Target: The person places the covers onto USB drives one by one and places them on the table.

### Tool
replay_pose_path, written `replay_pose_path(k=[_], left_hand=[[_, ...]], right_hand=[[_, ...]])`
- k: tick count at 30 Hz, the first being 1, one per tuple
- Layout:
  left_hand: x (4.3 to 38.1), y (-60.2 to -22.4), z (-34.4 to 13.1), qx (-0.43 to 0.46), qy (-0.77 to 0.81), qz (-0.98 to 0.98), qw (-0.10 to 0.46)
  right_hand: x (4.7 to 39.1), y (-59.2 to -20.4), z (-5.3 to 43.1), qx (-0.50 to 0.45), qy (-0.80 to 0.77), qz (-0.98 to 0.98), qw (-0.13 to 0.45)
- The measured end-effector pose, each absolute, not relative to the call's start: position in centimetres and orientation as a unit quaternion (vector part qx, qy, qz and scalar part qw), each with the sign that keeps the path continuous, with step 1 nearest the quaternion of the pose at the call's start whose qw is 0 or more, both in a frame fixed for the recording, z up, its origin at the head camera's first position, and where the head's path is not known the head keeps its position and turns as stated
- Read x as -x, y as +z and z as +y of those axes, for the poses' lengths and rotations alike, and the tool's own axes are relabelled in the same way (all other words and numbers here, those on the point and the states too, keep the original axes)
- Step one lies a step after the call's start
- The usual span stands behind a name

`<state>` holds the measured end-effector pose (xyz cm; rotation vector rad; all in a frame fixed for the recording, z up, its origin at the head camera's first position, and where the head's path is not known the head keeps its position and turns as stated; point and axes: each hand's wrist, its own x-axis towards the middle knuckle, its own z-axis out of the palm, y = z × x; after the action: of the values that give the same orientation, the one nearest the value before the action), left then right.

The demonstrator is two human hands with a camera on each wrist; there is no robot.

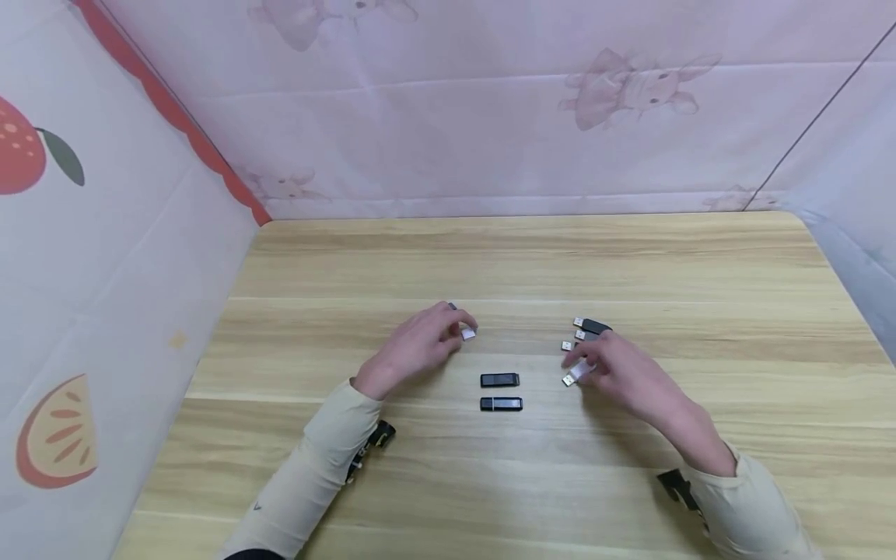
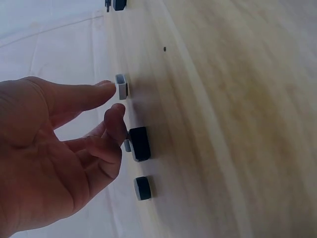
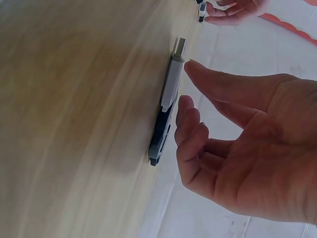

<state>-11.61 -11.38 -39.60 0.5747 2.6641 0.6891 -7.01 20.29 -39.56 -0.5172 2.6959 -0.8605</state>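
Observation:
In the head view my left hand (image 1: 423, 338) is low over the table by a small white USB cap (image 1: 468, 334). From the left wrist, the thumb tip is right at this cap, with the other fingers loosely bent and apart from it. Two dark caps (image 2: 140, 144) stand beside those fingers, mostly hidden from the head. A white USB stick (image 1: 578, 372), metal plug bare, lies under my right hand (image 1: 626, 377). The thumb tip is at its edge in the right wrist view, while the bent fingers are away from it.
Several dark USB sticks (image 1: 596, 326) with bare plugs lie just beyond the right hand, partly covered by it. Between the hands, nearer to me, two black USB sticks (image 1: 500, 380) lie parallel. The wooden table (image 1: 336, 264) meets printed cloth walls at the back and left.

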Motion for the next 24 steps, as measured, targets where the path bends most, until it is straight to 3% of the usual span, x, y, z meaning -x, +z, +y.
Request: replay_pose_path(k=[17, 24], left_hand=[[12.04, -40.14, -11.03, -0.191, 0.238, 0.932, 0.193], [12.04, -40.31, -10.87, -0.200, 0.222, 0.938, 0.177]], right_hand=[[7.12, -40.12, 20.46, 0.134, -0.271, 0.942, 0.148], [7.20, -40.33, 20.50, 0.128, -0.270, 0.944, 0.140]])
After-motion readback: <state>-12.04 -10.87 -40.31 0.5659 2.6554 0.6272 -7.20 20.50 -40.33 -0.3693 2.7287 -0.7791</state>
